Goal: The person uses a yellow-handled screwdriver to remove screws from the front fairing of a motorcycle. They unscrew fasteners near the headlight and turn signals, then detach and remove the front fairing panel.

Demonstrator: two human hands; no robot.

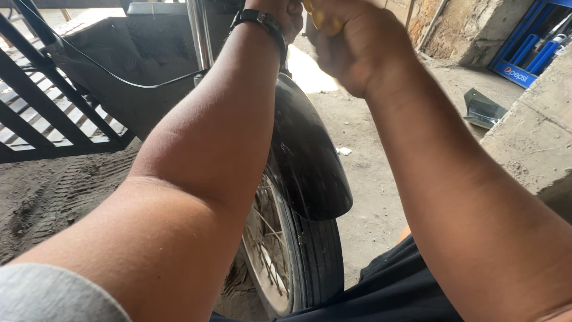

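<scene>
**Both hands up at the front of a motorcycle, yellow-handled tool in the right**

Right hand (351, 45) grip is closed around a yellow handle (322, 21). Probably a screwdriver, but the frame is blurred and cropped there, so the tool's tip and what it meets are out of view. Left hand (280, 12), with a black wristwatch (262, 21), sits at the top edge just beside the right. It looks curled, but I can't tell whether it grips anything.

Directly below the hands: black front mudguard (307, 155) over the spoked front wheel (292, 250). A chrome fork tube (199, 36) rises on the left with a black cable (119, 77) running across to it. Dirt floor (59, 185) underneath, metal gate (36, 113) at left, concrete block (536, 131) and blue crate (527, 45) at right.

Judgement on doing it well: keep the tool in line with the fastener, steady the part with the left hand, apply pressure before turning, elbows clear of the mudguard.
</scene>
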